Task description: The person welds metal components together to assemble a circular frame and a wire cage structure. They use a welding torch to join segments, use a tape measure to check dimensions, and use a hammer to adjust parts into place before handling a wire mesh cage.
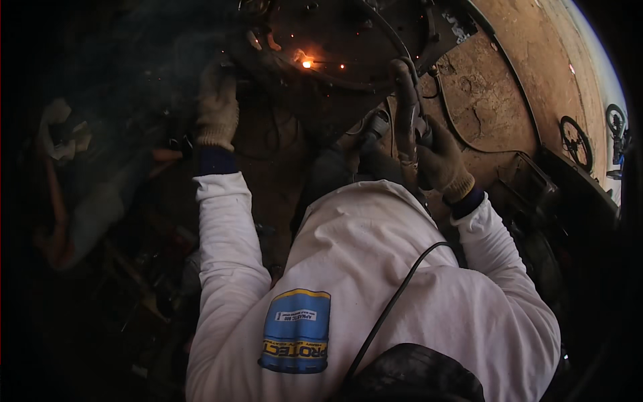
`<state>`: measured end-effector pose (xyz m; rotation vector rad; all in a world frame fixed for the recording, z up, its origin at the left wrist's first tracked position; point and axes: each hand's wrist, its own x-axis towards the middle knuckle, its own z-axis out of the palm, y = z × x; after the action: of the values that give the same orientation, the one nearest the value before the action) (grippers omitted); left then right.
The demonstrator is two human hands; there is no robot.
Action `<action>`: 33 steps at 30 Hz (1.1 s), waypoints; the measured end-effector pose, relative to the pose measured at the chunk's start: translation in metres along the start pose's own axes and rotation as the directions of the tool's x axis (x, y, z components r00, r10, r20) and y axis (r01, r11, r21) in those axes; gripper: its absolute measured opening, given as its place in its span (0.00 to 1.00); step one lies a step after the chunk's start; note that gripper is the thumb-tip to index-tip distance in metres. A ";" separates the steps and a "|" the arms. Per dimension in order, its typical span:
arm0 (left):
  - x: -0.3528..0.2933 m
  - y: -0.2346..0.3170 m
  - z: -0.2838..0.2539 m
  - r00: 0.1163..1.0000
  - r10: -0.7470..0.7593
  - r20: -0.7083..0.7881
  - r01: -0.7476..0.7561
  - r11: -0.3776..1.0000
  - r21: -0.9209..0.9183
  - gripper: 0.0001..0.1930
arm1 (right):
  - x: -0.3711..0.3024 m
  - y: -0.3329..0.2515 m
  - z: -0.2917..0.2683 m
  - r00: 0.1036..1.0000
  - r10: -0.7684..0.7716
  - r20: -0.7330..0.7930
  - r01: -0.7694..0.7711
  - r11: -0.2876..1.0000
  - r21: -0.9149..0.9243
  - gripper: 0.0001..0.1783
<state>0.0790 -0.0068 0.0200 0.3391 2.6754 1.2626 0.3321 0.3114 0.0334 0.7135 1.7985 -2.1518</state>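
My right hand (443, 159), in a knitted work glove, is closed around a long dark tool (405, 100) with a worn surface and a rounded top. The tool stands roughly upright in front of my body; its exact kind is not clear. My left hand (218, 110), gloved too, reaches forward to the near left edge of a dark metal workpiece (362, 57). Its fingers fade into shadow and smoke. On the workpiece glows a bright orange hot spot (307, 64), with small sparks scattered about it. A dark curved cable or bar (388, 30) passes over the metal near the tool's top.
Brown, stained ground (479, 100) lies to the right, crossed by a dark cable (462, 144). A dark metal frame (529, 181) and a bicycle wheel (576, 144) are farther right. Another person's arm (57, 201) shows dimly at left, amid smoke.
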 end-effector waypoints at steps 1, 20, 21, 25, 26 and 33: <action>-0.001 0.001 0.001 1.000 0.009 -0.009 -0.009 1.000 0.001 0.22 | 0.000 0.000 0.000 1.000 -0.003 0.000 0.003 1.000 -0.030 0.26; -0.001 -0.002 0.003 0.998 0.035 -0.054 -0.044 0.984 -0.170 0.17 | 0.004 0.002 0.006 0.994 -0.088 0.058 0.091 0.994 -0.058 0.21; -0.002 0.002 0.002 0.999 -0.012 -0.042 0.006 0.991 -0.135 0.19 | 0.003 0.001 0.007 0.996 -0.075 0.053 0.075 0.997 -0.013 0.21; -0.003 -0.026 -0.005 0.999 0.036 -0.036 -0.038 0.998 -0.055 0.23 | 0.003 -0.003 0.007 0.993 -0.076 0.085 0.077 0.997 -0.012 0.22; -0.003 -0.028 -0.005 0.999 -0.031 -0.042 0.031 1.000 0.002 0.24 | 0.003 -0.002 0.008 0.991 -0.107 0.076 0.108 0.994 -0.005 0.21; -0.002 -0.016 0.004 0.984 0.161 -0.075 -0.151 0.981 0.118 0.23 | 0.000 0.010 0.008 0.995 -0.067 -0.072 0.064 0.997 -0.039 0.23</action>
<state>0.0799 -0.0143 0.0047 0.5328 2.8469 1.1947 0.3353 0.3016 0.0256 0.7442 1.9192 -2.1542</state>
